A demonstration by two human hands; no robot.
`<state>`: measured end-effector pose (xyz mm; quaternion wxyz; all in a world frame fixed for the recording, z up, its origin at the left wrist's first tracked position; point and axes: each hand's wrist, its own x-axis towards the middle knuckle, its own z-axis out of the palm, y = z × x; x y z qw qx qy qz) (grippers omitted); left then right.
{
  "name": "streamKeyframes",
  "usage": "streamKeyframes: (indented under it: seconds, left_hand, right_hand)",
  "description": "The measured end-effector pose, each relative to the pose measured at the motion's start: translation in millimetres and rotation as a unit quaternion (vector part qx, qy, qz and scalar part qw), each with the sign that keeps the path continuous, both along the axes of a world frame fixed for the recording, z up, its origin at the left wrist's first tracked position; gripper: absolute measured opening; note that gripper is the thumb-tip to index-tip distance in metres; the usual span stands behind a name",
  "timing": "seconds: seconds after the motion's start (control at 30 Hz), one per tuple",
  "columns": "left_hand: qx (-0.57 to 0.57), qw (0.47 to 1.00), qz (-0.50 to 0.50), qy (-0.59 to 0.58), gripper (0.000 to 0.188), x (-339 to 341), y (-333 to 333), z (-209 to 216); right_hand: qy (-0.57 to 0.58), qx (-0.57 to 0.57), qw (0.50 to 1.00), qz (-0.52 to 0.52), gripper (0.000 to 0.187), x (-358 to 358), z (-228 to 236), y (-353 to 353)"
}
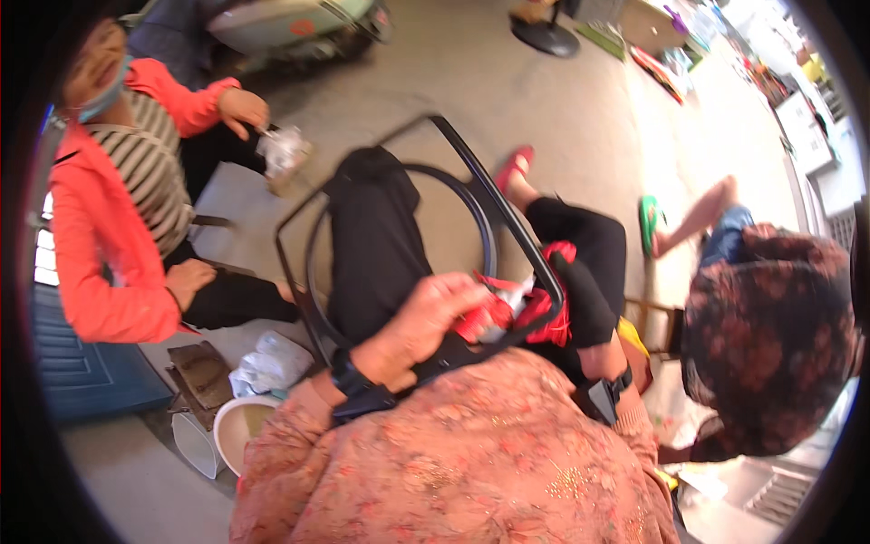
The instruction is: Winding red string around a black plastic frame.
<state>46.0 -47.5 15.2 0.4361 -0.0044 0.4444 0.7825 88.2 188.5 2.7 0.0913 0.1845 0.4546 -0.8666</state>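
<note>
My left hand (421, 326) reaches across my lap with a dark band on its wrist. Its fingers are closed at the edge of a crumpled red and white piece (485, 317), whose kind I cannot make out. My right hand (583, 295) lies over the right side of that bundle, seemingly in a dark glove. Its fingers blend into the dark trousers, so their grip is hidden. A black rounded frame (485, 177) stands around my lap, with a dark ring (476, 213) inside its outline. More red material (560, 313) shows beside the right hand.
To the left sits a person in a coral jacket (77, 245), holding a clear plastic bag (285, 150). A white bag (272, 363) and a pale bucket (227, 435) stand near my left elbow. Another person in a dark floral top (770, 344) is close on the right. A scooter (299, 27) stands ahead.
</note>
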Motion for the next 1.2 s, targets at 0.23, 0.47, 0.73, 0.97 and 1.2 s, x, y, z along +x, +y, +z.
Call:
streamKeyframes:
  seconds: [0.23, 0.47, 0.73, 0.97, 1.2]
  left_hand:
    - [0.037, 0.999, 0.001, -0.037, 0.021, -9, -8, -1]
    - [0.066, 0.994, 0.031, -0.075, 0.019, 0, 3, 6]
    - [0.035, 0.999, -0.008, -0.015, 0.014, -2, 8, 4]
    - [0.086, 0.988, -0.083, -0.097, 0.014, -3, 9, 6]
    - [0.106, 0.990, 0.007, -0.095, 0.021, 4, 12, 2]
  right_hand:
    - [0.097, -0.161, 0.957, -0.223, 0.043, 79, -13, 85]
    - [0.101, -0.133, 0.967, -0.192, 0.047, 109, -18, 120]
    - [0.132, 0.324, 0.935, -0.057, 0.031, 42, 6, 65]
    - [0.113, 0.438, 0.873, -0.180, 0.032, -58, 29, -40]
    - [0.142, -0.079, 0.978, 0.130, 0.034, -11, 21, -47]
